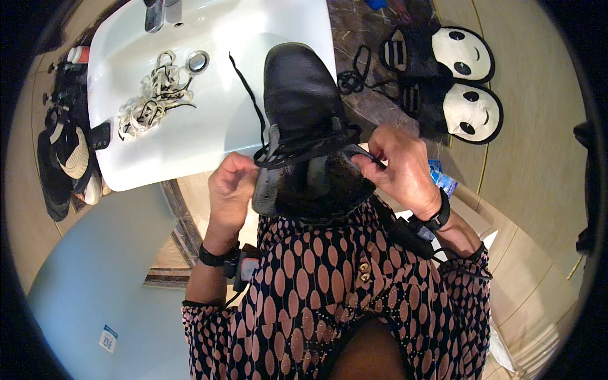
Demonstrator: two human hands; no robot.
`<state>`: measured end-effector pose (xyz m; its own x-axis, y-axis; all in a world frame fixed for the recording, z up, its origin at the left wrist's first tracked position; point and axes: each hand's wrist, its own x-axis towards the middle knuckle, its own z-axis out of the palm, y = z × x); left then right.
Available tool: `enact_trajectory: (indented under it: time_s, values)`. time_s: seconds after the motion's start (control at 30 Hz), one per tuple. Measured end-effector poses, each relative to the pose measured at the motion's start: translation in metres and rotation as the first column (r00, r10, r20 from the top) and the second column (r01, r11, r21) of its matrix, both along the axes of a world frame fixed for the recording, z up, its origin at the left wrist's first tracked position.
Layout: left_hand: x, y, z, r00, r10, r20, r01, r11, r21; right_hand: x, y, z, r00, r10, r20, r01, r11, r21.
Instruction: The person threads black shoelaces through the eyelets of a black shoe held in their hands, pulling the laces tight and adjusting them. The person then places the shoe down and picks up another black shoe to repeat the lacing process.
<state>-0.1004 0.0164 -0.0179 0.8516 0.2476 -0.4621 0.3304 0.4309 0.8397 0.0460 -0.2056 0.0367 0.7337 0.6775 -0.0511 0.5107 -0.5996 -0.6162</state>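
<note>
The faucet (155, 12) is getting cut off by the top edge, and the black shoe (304, 95) is hiding the sink's (209, 126) right side.

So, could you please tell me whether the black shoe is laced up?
Partly laced: black lace crosses the black shoe, one end hanging loose.

White sink (209, 136) up top with a tap (155, 14) at the back edge and a metal drain ring (197, 61) in the basin. A tangle of pale laces (152, 98) lies in there too, just beside the drain. On the dark marble counter (354, 31) to the right there's a loose black lace (356, 73), and next to it a pair of panda-face slippers (465, 82). Left of the sink sits another black and white shoe (66, 161). Big pale blue surface (107, 278) lower left with a small sticker (108, 338) on it.
</note>
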Motion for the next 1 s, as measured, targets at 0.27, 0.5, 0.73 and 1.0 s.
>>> enact_trajectory:
  time_s: [0.27,0.5,0.73,1.0]
  values:
    - [0.001,-0.004,0.001,0.993,0.034,-0.116,-0.069,0.949,-0.307,0.0,-0.001,-0.016,0.992,0.094,-0.086,-0.079,0.983,0.165]
    - [0.005,-0.005,0.004,0.996,-0.081,-0.028,0.072,0.97,-0.232,0.004,-0.002,-0.013,0.981,0.146,-0.128,-0.128,0.982,0.138]
    - [-0.017,0.016,-0.001,0.991,0.13,-0.029,-0.122,0.973,0.198,0.012,-0.011,-0.009,0.972,0.189,-0.139,-0.184,0.982,0.051]
    - [-0.088,0.148,-0.028,0.807,0.574,0.141,-0.514,0.563,0.647,0.014,-0.014,-0.009,0.963,0.169,-0.212,-0.164,0.986,0.039]
